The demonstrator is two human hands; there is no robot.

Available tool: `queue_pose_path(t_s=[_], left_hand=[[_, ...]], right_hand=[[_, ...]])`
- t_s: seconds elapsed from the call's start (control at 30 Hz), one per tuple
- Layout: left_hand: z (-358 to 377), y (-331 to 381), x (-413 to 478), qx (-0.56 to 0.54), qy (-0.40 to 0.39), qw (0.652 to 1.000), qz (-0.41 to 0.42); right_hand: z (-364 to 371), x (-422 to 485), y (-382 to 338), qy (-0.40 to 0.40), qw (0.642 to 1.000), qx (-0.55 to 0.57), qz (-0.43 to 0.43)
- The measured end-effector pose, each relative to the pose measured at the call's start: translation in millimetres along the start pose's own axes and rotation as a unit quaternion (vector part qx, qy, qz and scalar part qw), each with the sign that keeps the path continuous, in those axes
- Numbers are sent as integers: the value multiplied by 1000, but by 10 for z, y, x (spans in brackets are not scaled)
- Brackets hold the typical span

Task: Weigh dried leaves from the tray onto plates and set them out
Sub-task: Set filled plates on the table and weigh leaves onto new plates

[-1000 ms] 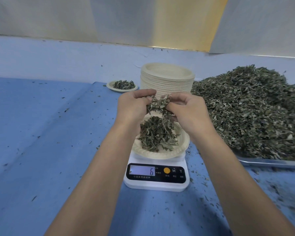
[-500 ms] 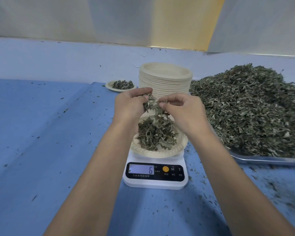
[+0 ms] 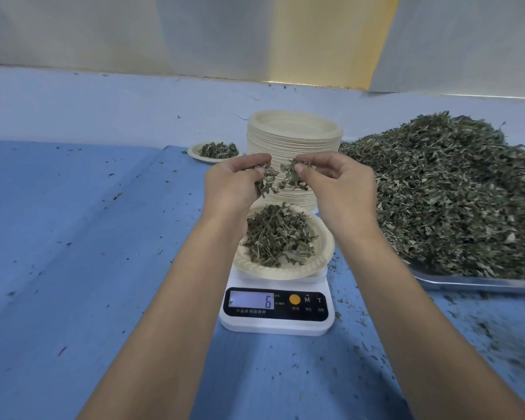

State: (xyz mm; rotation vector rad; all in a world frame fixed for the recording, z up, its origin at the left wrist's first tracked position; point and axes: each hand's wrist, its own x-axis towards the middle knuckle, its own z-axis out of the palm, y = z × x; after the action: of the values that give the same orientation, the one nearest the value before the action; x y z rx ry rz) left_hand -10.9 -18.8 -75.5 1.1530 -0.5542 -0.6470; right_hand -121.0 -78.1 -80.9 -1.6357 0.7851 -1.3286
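— The cloth is plain blue, flecked with dark crumbs. And the loaded plate?
— Cream, ribbed round its rim. The leaves are dull grey-green. The scale is white, with a black panel and an orange button.
— The tray?
— Silvery grey, I think; it's blurred.

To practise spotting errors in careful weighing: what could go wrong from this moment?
1. The left hand and right hand each hold leaves above the plate; dropped bits may miss its rim and land on the blue cloth, already littered.
2. The left wrist hangs close over the plate's edge; a brush could disturb the scale, which reads 6.
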Motion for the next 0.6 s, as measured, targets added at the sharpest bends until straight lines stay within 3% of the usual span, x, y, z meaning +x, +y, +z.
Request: queue_pose_path(t_s=[0.6], left_hand=[[-21, -11, 22, 7, 2, 1000, -5]], right_hand=[[21, -10, 5, -6, 1000, 22, 13]])
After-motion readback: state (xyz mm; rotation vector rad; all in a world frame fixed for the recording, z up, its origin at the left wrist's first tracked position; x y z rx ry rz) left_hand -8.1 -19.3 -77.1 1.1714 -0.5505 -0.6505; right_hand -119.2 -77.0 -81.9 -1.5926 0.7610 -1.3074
